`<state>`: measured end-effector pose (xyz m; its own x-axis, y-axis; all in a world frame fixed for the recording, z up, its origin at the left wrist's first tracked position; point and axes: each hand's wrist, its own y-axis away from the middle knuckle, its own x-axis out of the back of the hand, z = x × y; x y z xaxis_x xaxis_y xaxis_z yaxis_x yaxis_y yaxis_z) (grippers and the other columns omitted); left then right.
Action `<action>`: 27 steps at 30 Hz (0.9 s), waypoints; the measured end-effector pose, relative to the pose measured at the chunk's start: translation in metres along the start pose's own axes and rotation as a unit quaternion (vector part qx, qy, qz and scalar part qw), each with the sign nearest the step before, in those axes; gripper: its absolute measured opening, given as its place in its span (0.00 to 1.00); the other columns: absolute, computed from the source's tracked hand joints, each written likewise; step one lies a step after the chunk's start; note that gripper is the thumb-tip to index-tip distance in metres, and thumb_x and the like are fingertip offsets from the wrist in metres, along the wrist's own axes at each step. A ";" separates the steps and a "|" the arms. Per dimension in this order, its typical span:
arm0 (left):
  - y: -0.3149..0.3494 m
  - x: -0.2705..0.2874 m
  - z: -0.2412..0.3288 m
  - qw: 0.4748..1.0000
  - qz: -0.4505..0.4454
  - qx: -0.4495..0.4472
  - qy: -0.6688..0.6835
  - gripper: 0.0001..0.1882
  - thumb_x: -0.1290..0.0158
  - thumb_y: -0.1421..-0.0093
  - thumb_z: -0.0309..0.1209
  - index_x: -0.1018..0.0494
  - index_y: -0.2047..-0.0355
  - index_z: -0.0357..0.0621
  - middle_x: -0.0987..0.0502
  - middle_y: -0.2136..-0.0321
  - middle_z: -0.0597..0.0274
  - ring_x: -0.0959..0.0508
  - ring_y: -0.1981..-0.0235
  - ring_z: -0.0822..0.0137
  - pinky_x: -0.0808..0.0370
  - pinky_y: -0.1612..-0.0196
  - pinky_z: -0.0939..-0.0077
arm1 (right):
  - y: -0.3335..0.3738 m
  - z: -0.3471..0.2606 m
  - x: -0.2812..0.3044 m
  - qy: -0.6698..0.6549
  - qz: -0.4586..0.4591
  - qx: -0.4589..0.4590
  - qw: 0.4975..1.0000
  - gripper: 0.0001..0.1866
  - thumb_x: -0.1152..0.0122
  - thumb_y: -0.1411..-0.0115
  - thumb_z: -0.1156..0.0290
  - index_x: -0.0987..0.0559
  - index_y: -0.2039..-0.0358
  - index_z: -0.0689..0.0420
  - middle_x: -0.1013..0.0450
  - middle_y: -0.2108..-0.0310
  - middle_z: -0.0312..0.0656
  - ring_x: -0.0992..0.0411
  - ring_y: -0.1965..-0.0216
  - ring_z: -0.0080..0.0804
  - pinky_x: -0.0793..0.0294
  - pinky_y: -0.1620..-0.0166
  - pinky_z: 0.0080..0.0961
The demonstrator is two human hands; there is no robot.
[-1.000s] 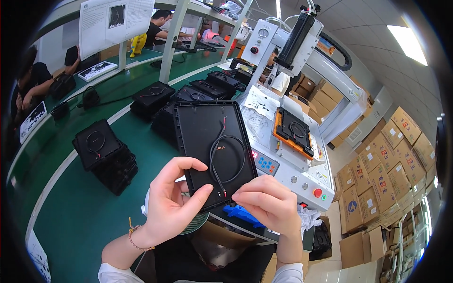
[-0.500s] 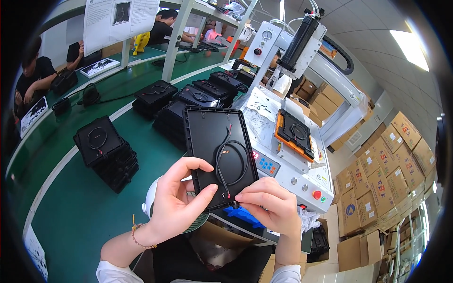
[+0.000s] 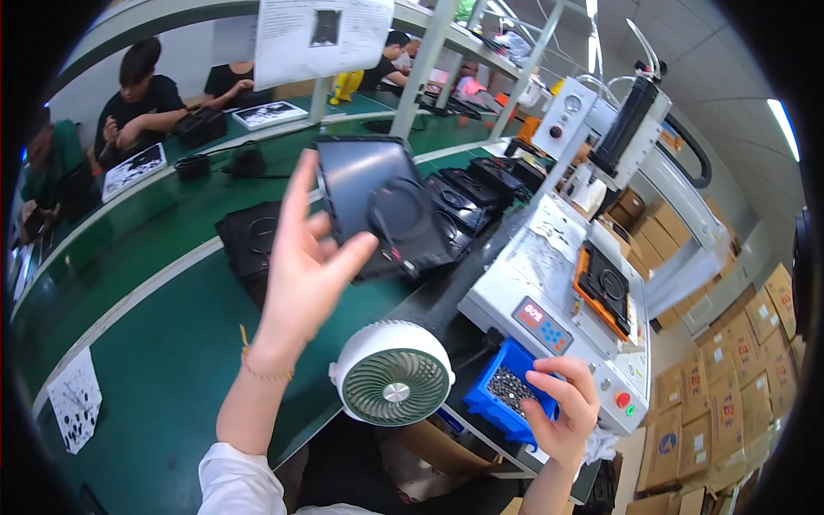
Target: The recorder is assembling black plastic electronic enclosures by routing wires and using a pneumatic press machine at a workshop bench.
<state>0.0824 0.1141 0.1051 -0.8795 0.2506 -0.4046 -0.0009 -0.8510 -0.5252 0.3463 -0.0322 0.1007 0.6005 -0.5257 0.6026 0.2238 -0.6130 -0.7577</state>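
Observation:
My left hand (image 3: 313, 257) grips a black rectangular panel (image 3: 356, 184) by its left side, thumb across the lower front. The panel is blurred and held up over the green workbench. A coiled black cable (image 3: 399, 209) lies on its face, with reddish wire ends near the bottom. My right hand (image 3: 564, 410) is beside a blue bin (image 3: 481, 399) of small dark parts, which look like screws. Its fingers are curled but apart, with nothing visible between them.
A white round fan (image 3: 395, 378) stands at the bench's near edge. To the right is a white machine (image 3: 506, 283) bearing an orange fixture (image 3: 592, 305) with another panel. Stacked black panels (image 3: 245, 236) sit behind my left hand. Cartons (image 3: 730, 403) are piled far right; several people sit across.
My left hand has carried the panel up and away over the bench. My right hand has let go of the panel's lower edge and moved right, beside the blue bin. The view has turned left.

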 end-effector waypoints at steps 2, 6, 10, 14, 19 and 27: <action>-0.015 0.036 0.003 0.991 0.068 0.011 -0.113 0.49 0.47 0.46 0.13 0.66 0.32 0.40 0.26 0.55 0.47 0.22 0.58 0.66 0.23 0.57 0.75 | 0.004 0.006 -0.005 -0.003 -0.008 0.007 1.000 0.18 0.29 0.61 0.77 0.19 0.65 0.59 0.26 0.63 0.45 0.28 0.62 0.39 0.29 0.58 0.30; -0.027 0.115 0.008 0.967 0.132 0.081 -0.204 0.43 0.45 0.48 0.16 0.56 0.35 0.33 0.23 0.61 0.53 0.20 0.66 0.69 0.23 0.73 0.81 | 0.008 0.007 -0.016 -0.013 -0.021 0.002 1.000 0.18 0.29 0.62 0.77 0.20 0.66 0.59 0.25 0.63 0.43 0.28 0.62 0.39 0.29 0.57 0.31; -0.027 0.133 0.009 0.951 0.148 0.160 -0.221 0.27 0.45 0.48 0.16 0.40 0.47 0.30 0.22 0.65 0.53 0.20 0.67 0.66 0.20 0.67 0.74 | 0.011 0.012 -0.020 -0.015 -0.026 -0.009 1.000 0.18 0.28 0.62 0.77 0.19 0.66 0.57 0.25 0.64 0.40 0.28 0.62 0.39 0.29 0.57 0.32; -0.026 0.145 0.013 0.897 0.128 0.203 -0.372 0.20 0.41 0.51 0.22 0.32 0.58 0.28 0.22 0.67 0.53 0.21 0.68 0.68 0.23 0.66 0.75 | 0.013 0.013 -0.024 -0.012 -0.040 -0.011 0.999 0.18 0.29 0.61 0.78 0.19 0.66 0.57 0.25 0.63 0.40 0.28 0.61 0.39 0.29 0.57 0.31; -0.024 0.163 0.012 0.797 0.064 0.259 -0.543 0.24 0.37 0.52 0.33 0.29 0.62 0.24 0.22 0.68 0.51 0.22 0.67 0.66 0.25 0.65 0.74 | 0.005 0.012 -0.026 -0.015 -0.053 -0.013 0.998 0.17 0.30 0.60 0.79 0.19 0.65 0.58 0.25 0.62 0.41 0.28 0.61 0.40 0.28 0.56 0.31; -0.015 0.176 0.024 0.773 0.201 0.147 -0.583 0.36 0.44 0.44 0.48 0.33 0.48 0.25 0.22 0.66 0.41 0.21 0.63 0.55 0.27 0.57 0.66 | -0.092 0.028 -0.096 -0.381 -0.199 -0.230 0.873 0.19 0.54 0.33 0.63 0.29 0.47 0.61 0.29 0.51 0.44 0.30 0.51 0.34 0.32 0.47 0.29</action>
<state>-0.0840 0.1598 0.0594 -0.6677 -0.5022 0.5495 0.4269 -0.8630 -0.2700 0.2893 0.0913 0.1055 0.9211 0.2204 0.3208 0.3045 -0.9215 -0.2411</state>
